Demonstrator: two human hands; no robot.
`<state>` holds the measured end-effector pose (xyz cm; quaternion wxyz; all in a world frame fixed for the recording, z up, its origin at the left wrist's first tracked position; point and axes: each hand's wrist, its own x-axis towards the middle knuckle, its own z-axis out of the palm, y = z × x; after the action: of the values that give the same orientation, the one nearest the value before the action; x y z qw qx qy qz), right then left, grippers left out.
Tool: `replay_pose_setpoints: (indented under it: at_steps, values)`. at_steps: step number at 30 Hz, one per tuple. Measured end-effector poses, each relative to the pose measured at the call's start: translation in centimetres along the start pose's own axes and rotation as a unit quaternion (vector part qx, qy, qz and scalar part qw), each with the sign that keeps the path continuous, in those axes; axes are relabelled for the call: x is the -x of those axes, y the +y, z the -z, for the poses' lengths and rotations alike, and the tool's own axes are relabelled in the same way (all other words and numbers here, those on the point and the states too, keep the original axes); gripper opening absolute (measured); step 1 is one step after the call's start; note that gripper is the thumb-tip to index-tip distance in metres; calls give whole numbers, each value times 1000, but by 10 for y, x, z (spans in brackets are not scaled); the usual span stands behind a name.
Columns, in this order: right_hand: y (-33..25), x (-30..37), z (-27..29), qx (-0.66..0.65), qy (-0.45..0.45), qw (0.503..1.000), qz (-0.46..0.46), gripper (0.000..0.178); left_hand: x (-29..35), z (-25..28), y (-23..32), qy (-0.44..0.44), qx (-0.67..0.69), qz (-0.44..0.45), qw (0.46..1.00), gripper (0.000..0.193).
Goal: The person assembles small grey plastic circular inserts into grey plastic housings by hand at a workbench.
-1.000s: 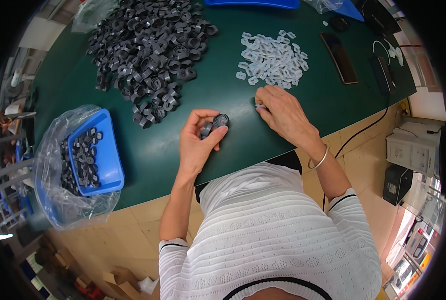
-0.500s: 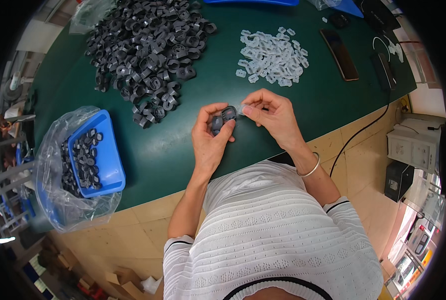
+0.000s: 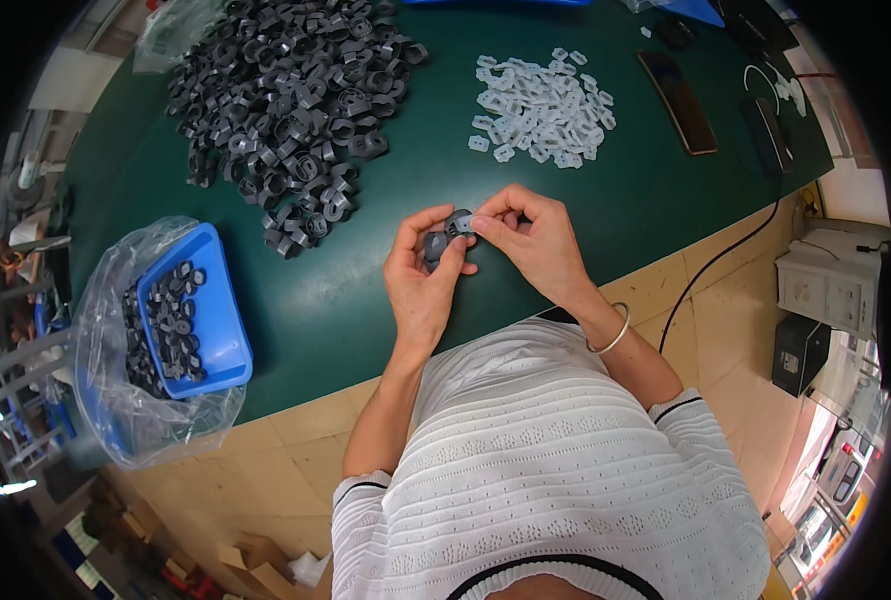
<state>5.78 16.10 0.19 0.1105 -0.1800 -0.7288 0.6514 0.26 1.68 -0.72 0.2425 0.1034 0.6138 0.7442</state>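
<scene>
Between the fingers of my left hand (image 3: 422, 275) are dark grey plastic housings (image 3: 436, 246), at least two of them. The upper one faces up, its hollow side showing. My right hand (image 3: 538, 243) pinches a small translucent white plastic piece (image 3: 463, 226) at that upper housing; how far it sits inside I cannot tell. Both hands are close together above the near part of the green table. Beyond them lies a pile of similar white pieces (image 3: 541, 108), and to the far left a large heap of dark grey housings (image 3: 291, 105).
A blue bin (image 3: 224, 335) with small dark parts stands at the left, beside a clear plastic bag (image 3: 101, 350) holding more. A phone (image 3: 678, 103) lies at the far right, near a black device (image 3: 766, 135) with a cable. The green table's (image 3: 346, 330) near edge runs before my body.
My right hand has moved slightly left, bringing the white piece from beside the upper housing onto it. My left hand keeps its hold on the housings.
</scene>
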Motion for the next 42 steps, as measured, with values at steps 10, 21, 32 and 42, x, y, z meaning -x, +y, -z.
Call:
replay_pose_setpoints:
  at_steps: [10, 21, 32, 42]
  values:
    - [0, -1, -2, 22, -27, 999, -29, 7, 3, 0, -4, 21, -52, -8, 998, 31]
    - [6, -10, -4, -53, -47, 997, 6, 15, 5, -7, -2, 45, -9, -28, 999, 24]
    - [-1, -8, -7, 93, -40, 985, 140, 15, 12, -3, -7, 45, -280, -163, 945, 22]
    - [-13, -10, 14, 198, -120, 934, 273, 37, -6, 9, 5, 7, 62, 35, 997, 27]
